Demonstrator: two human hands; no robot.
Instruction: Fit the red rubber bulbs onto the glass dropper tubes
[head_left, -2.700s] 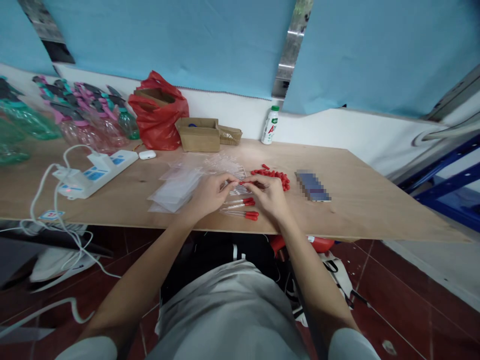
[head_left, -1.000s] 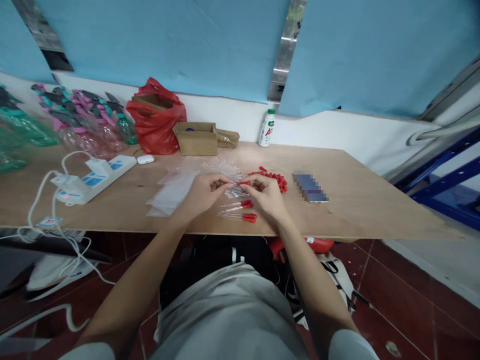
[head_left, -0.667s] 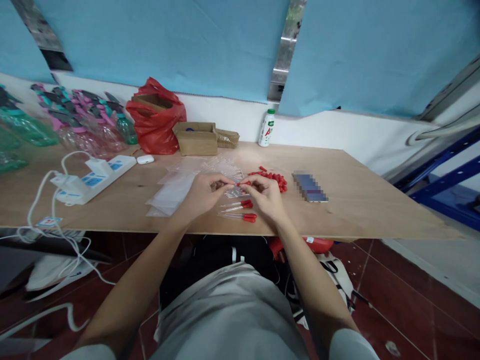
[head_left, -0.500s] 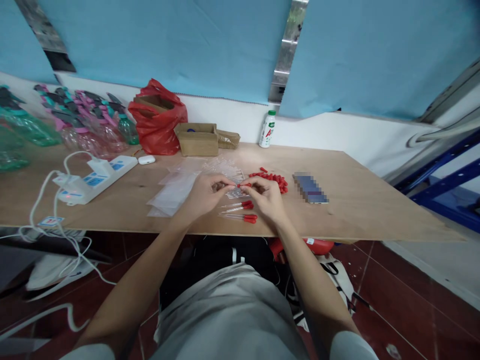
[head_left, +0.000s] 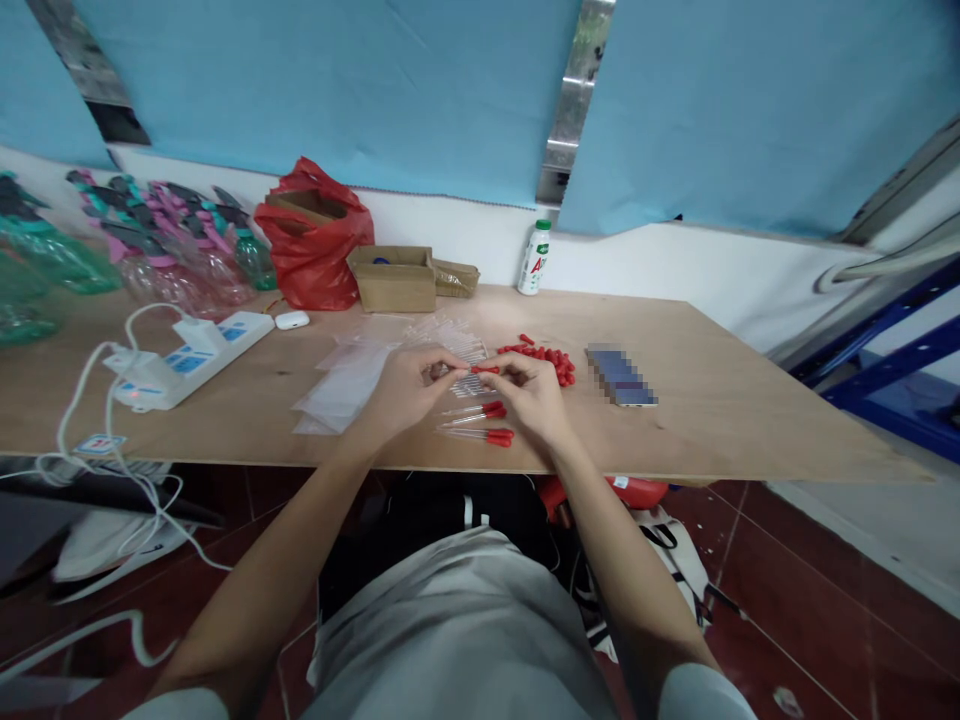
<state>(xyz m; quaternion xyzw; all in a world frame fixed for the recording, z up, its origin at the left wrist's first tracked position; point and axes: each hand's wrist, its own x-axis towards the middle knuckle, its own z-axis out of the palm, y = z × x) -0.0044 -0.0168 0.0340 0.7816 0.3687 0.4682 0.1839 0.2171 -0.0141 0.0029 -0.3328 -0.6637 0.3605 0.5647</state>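
Observation:
My left hand (head_left: pixel 411 385) is closed in a pinch at the left end of a red rubber dropper bulb (head_left: pixel 485 370), where a glass tube seems to be mostly hidden by my fingers. My right hand (head_left: pixel 534 388) pinches the bulb's right end between thumb and forefinger. Just below lie several droppers (head_left: pixel 496 438), glass tubes with red bulbs fitted, pointing left. Loose glass tubes (head_left: pixel 469 350) are spread behind my hands. Beyond my right hand is a heap of loose red bulbs (head_left: pixel 559 362).
Clear plastic bags (head_left: pixel 341 390) lie left of my hands, near a white power strip (head_left: pixel 202 355) with cables. A phone (head_left: pixel 622 376) is at right. Along the back stand spray bottles (head_left: pixel 202 260), a red bag (head_left: pixel 315 240), a cardboard box (head_left: pixel 394 280) and a white bottle (head_left: pixel 534 260).
More of the red bulb shows between my hands now, as my right fingertips cover less of it. Both hands stay in nearly the same place.

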